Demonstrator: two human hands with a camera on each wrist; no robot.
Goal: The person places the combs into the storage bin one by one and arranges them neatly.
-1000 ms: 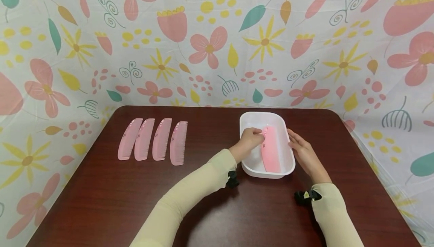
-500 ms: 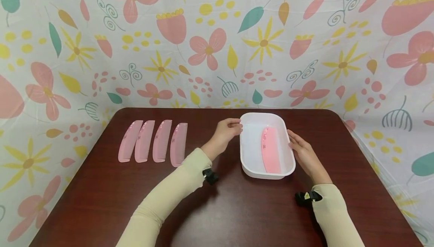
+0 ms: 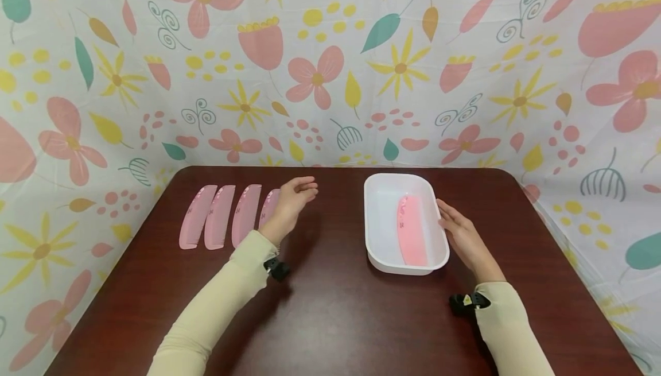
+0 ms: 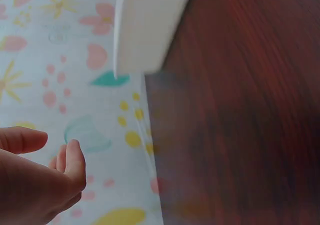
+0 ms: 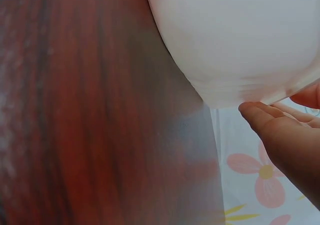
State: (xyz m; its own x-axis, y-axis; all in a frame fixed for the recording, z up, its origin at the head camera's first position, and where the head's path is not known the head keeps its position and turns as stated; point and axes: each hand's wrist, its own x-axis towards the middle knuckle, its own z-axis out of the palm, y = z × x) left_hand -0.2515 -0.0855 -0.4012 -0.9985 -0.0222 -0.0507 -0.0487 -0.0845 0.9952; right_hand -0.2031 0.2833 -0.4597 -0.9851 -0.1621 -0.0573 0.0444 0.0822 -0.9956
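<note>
My left hand (image 3: 294,201) is in the air over the rightmost of several pink combs on the left, partly covering that comb (image 3: 267,206). Nothing is between its loosely bent fingers, as the left wrist view also shows. Another comb (image 3: 245,212) lies just left of it. At the right, a single pink comb (image 3: 411,229) rests inside a white plastic tray (image 3: 379,255). Straight fingers of my right hand (image 3: 467,241) touch the tray's right side, with the thumb at the rim in the right wrist view.
Two more pink combs (image 3: 198,218) lie slanted at the far left, teeth to the right. The dark wooden table (image 3: 335,318) ends at the back against a floral cloth (image 3: 320,112). Black camera straps (image 3: 467,302) circle both wrists.
My left hand has let go of the comb in the tray and moved left, out past the rim and across to the row of combs. My right hand stays at the tray.
</note>
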